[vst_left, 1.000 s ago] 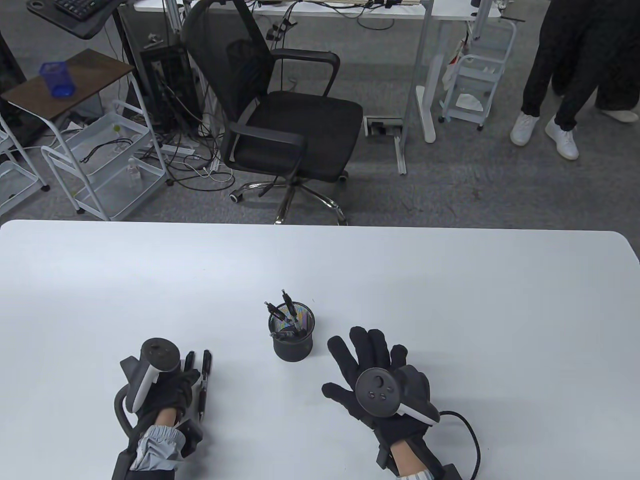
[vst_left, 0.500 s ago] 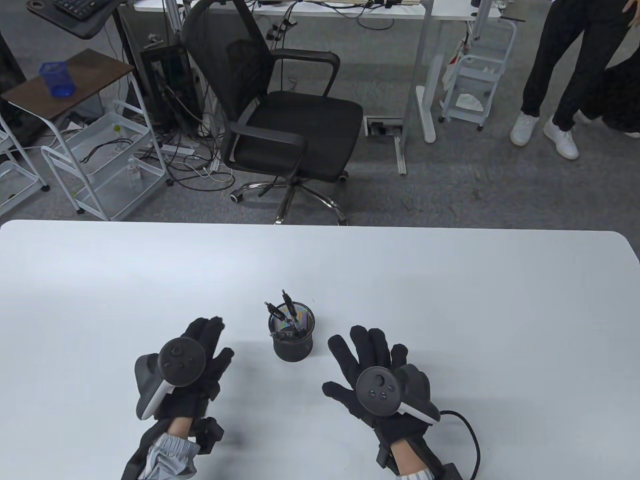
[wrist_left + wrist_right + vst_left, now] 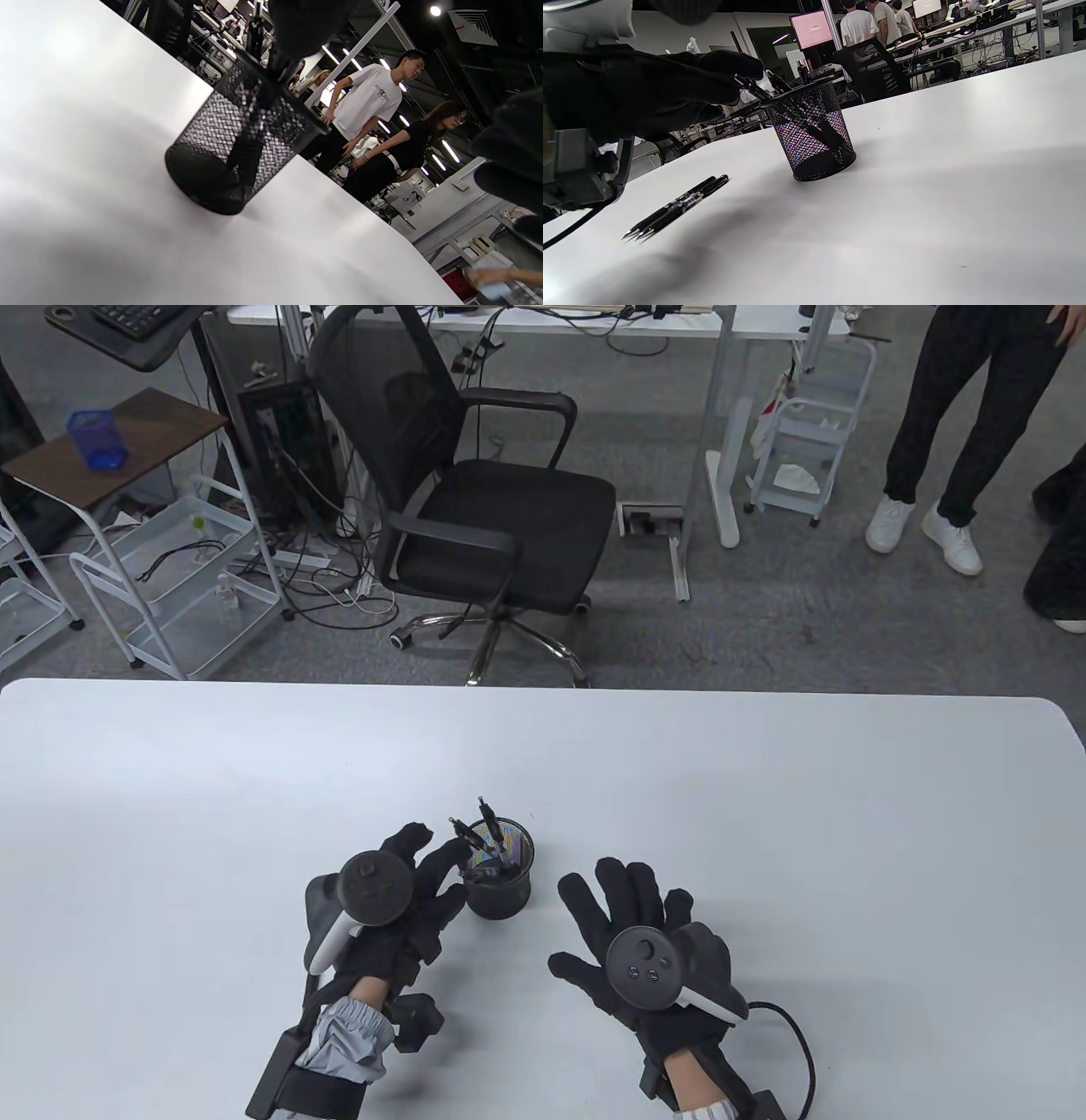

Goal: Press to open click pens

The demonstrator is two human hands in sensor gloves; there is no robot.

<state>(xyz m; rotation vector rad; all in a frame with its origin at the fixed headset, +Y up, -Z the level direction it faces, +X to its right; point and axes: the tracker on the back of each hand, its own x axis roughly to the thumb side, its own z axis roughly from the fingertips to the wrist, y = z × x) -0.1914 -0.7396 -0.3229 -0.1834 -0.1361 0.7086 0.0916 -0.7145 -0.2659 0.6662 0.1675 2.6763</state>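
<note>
A black mesh pen cup (image 3: 501, 891) stands on the white table (image 3: 764, 814) with several black click pens (image 3: 489, 833) upright in it. My left hand (image 3: 437, 853) reaches the cup's left rim. In the right wrist view its thumb and fingers (image 3: 742, 82) pinch the top of one pen in the cup (image 3: 814, 131). Two more click pens (image 3: 678, 205) lie side by side on the table with their tips out; the left hand hides them in the table view. My right hand (image 3: 598, 920) rests flat on the table right of the cup, fingers spread, holding nothing. The left wrist view shows the cup (image 3: 229, 161) close up.
A black office chair (image 3: 475, 492) stands beyond the table's far edge. White wire carts (image 3: 170, 585) are at the left, and people's legs (image 3: 942, 458) at the far right. A cable (image 3: 797, 1052) runs from my right wrist.
My left hand left the two pens on the table, turned palm down and moved right and forward to the cup, where it now pinches a pen. The right hand has not moved.
</note>
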